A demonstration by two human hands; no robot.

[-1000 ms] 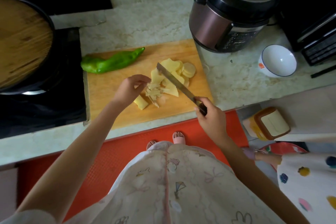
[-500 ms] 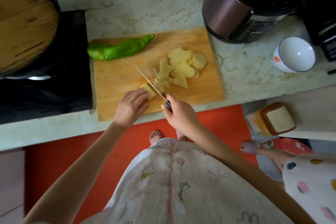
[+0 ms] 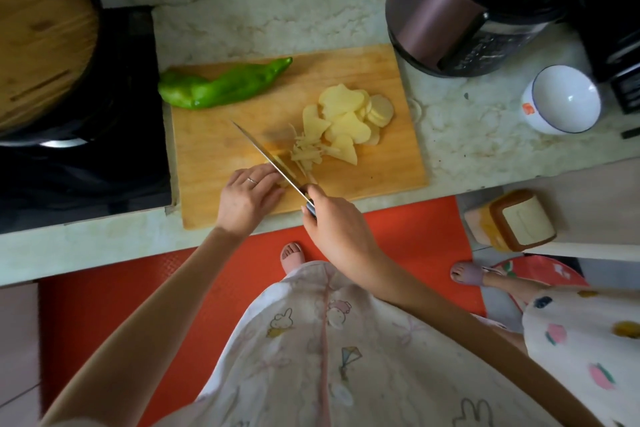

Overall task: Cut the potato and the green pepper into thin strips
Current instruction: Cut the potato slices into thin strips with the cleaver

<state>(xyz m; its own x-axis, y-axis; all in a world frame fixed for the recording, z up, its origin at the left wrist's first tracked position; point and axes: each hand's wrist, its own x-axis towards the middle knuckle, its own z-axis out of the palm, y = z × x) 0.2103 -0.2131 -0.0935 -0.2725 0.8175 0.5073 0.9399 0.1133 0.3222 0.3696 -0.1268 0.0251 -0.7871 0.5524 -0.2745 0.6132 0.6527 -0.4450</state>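
Nearest the camera, the right hand (image 3: 334, 229) was wrapped round the dark handle of the knife (image 3: 268, 158), forefinger laid forward toward the blade. The blade slanted away to the left over the near half of the cutting board (image 3: 214, 163). Just left of it, the left hand (image 3: 247, 198) had its fingers bent down over a potato piece (image 3: 282, 181), holding it against the wood. Only a pale sliver of that piece showed between fingertips and blade.

Just right of the blade lay a small heap of potato strips (image 3: 304, 153), touching the fanned potato slices (image 3: 346, 114) beyond them. The green pepper (image 3: 221, 87) lay whole at the board's far left corner, its stem end overhanging the edge.

Beyond the board to the right, on the counter (image 3: 294, 10), a white bowl (image 3: 561, 100) sat tilted with its white inside facing the camera. The pressure cooker (image 3: 450, 10) stood shut behind the board. On the far left, a wooden lid (image 3: 41, 28) covered the black pan, so neither one's contents could be seen.

A second before, the left hand had been further out among the slices and the knife lay across them. Since then both had drawn back to the near edge. Half a second before, more of the potato piece showed past the fingertips. The pepper, slices and bowl had stayed put.
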